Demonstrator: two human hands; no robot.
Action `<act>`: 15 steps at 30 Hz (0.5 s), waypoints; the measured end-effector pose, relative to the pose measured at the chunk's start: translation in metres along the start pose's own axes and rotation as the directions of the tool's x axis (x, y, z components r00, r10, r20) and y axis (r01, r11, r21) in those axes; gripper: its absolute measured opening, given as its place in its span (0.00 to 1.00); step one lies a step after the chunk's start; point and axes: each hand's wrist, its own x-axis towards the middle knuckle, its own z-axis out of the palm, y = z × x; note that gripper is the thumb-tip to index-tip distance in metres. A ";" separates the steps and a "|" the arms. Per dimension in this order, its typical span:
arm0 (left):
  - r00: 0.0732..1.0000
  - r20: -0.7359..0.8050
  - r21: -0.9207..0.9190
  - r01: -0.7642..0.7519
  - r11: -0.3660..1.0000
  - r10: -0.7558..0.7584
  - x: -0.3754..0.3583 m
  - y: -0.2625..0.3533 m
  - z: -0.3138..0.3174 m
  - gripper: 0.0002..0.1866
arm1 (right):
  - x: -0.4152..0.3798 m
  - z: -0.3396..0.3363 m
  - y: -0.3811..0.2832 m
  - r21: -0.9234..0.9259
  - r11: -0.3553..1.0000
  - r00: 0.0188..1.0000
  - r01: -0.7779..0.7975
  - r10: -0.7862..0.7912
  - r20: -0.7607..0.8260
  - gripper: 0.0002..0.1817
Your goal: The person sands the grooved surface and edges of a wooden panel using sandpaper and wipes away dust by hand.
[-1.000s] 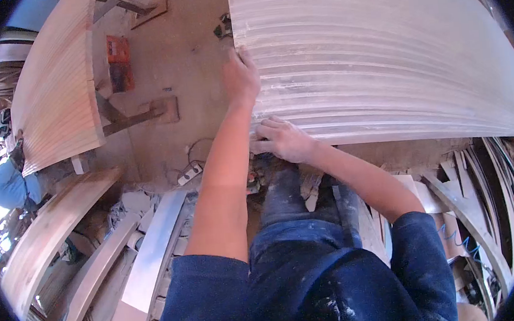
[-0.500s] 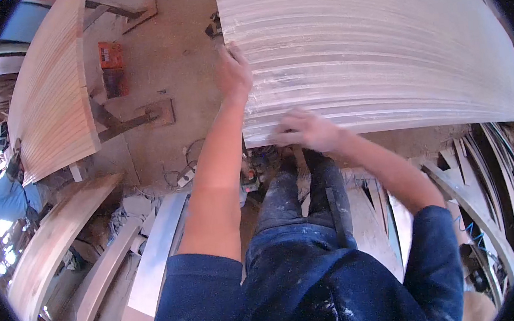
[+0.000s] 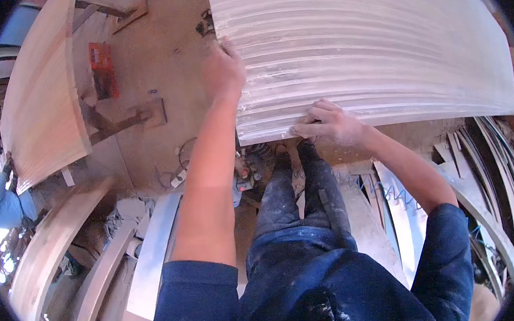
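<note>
A large pale ribbed panel (image 3: 369, 49), dusty and lined with lengthwise grooves, fills the upper right. My left hand (image 3: 224, 69) is closed on the panel's left edge, fingers curled round it. At the panel's near edge, right of its corner, my right hand (image 3: 329, 123) rests with its fingers bent over the border and pressed on it, the thumb side low. Any small item inside either hand is hidden.
Another ribbed panel (image 3: 47, 98) stands at the left on dark supports, with a co-worker in blue (image 3: 8, 201) beside it. A red box (image 3: 103, 70) is on the floor. Curved boards (image 3: 58, 242) lie lower left, long strips (image 3: 493, 172) at right, a small machine (image 3: 244, 176) near my legs.
My right hand has moved right along the near edge and is less blurred. My left hand stays at the left edge. The view has shifted slightly, and the panels appear further left and higher.
</note>
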 end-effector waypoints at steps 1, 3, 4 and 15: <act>0.998 0.041 -0.002 0.040 0.999 -0.040 -0.001 0.001 -0.002 0.30 | 0.003 0.002 -0.001 -0.018 1.000 1.000 0.013 -0.013 -0.017 0.16; 0.998 0.046 0.012 0.042 0.999 -0.042 -0.003 0.004 -0.005 0.30 | 0.023 0.021 -0.008 -0.044 0.998 0.997 0.039 -0.042 -0.066 0.16; 0.998 0.049 0.022 0.041 0.999 -0.042 -0.002 0.005 -0.005 0.30 | 0.052 0.044 -0.015 -0.051 0.997 0.994 0.058 -0.063 -0.093 0.16; 0.999 -0.016 0.031 -0.039 0.999 0.040 0.001 -0.006 0.004 0.25 | -0.032 -0.025 -0.008 -0.186 0.978 0.990 -0.098 0.114 0.078 0.24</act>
